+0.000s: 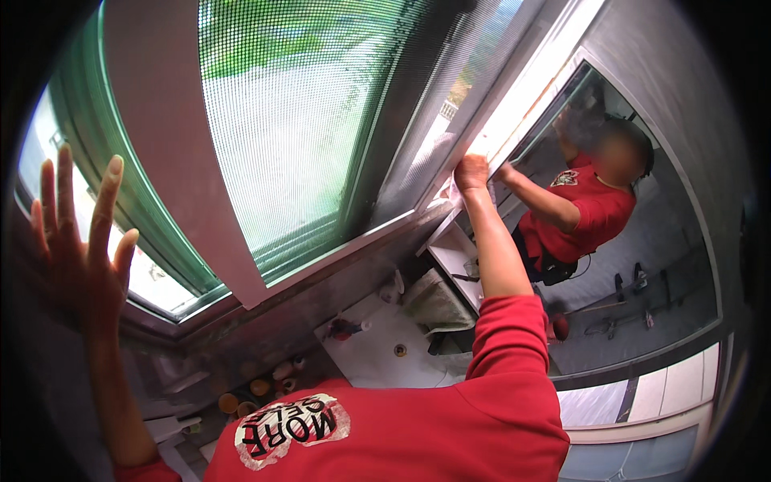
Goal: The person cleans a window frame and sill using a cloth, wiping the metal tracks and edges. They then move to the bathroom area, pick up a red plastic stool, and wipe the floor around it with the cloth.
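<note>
At the left, my left hand (pixel 84 241) is raised with its fingers spread in front of the window's glass pane (pixel 150 229); whether it touches the pane cannot be told. My right arm reaches up to the right side of the window frame (pixel 518 90). There my right hand (pixel 473 172) is closed on a pale pinkish cloth (pixel 453 191), beside the frame's lower right part. Between my hands stand a wide, light frame upright (pixel 162 120) and a mesh insect screen (pixel 295 150), with greenery outside. The fingertips of my right hand are partly hidden.
A wall mirror (pixel 632 289) at the right reflects a person in a red shirt. Below the window are a pale tabletop or floor surface (pixel 373 343) with a round drain-like fitting (pixel 400 350), a draped greenish cloth (pixel 438 301), a white shelf (pixel 455 259) and several small pots (pixel 260 387).
</note>
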{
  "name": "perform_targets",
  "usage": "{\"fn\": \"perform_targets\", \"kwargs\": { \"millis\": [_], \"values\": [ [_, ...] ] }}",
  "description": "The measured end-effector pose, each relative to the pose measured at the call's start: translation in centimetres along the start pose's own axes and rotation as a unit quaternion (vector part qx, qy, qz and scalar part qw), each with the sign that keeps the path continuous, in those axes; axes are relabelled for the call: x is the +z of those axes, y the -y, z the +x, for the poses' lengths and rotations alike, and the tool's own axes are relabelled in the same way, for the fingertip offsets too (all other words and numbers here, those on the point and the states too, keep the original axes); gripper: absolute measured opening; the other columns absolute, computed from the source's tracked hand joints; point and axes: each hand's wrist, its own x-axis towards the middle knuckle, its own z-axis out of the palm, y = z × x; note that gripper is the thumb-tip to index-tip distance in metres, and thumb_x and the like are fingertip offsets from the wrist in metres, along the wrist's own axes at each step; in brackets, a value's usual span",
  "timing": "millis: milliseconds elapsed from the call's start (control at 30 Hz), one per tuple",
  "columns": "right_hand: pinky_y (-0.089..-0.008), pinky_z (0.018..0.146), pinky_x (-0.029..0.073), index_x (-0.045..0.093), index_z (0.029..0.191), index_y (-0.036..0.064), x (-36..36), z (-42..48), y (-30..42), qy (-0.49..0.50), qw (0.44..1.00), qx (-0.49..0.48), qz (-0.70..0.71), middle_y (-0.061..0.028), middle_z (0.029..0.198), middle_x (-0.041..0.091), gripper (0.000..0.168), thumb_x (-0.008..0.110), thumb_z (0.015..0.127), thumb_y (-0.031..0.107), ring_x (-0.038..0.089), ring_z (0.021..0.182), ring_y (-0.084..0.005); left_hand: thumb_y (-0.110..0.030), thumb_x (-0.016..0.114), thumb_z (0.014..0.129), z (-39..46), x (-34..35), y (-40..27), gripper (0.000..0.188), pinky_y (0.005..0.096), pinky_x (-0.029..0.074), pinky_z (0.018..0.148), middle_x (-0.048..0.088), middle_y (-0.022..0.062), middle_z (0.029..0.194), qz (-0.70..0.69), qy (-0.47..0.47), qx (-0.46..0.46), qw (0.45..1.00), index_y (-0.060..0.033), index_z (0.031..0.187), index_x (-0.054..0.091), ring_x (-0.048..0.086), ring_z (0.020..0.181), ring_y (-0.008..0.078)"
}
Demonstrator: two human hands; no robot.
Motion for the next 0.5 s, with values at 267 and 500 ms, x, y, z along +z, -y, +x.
{"fn": "perform_targets", "kwargs": {
  "millis": [267,500],
  "values": [
    [-0.0405,0.088,0.044,0.059,0.101,0.0,9.7,-2.4,-1.8,0.449,0.893,-0.006,-0.034,-0.0208,0.1,0.058,0.027,0.057,0.073,0.001,0.054,0.098,-0.0332,-0.062,0.021,0.091,-1.9,1.0,0.7,0.06,0.0547,0.031,0.102,0.03,0.0129,0.146,0.02,0.066,0.022,0.997,-0.0274,0.135,0.044,0.03,0.134,0.0339],
    [-0.0396,0.086,0.045,0.059,0.101,0.0,11.8,-3.6,-0.8,0.481,0.877,-0.009,-0.001,-0.0204,0.1,0.058,0.027,0.056,0.074,0.0,0.055,0.097,-0.0323,-0.051,0.031,0.095,-1.8,0.3,1.2,0.053,0.0448,0.041,0.098,0.036,0.0158,0.142,0.016,0.055,0.053,0.997,-0.0202,0.137,0.04,0.04,0.128,0.0345]
  ]
}}
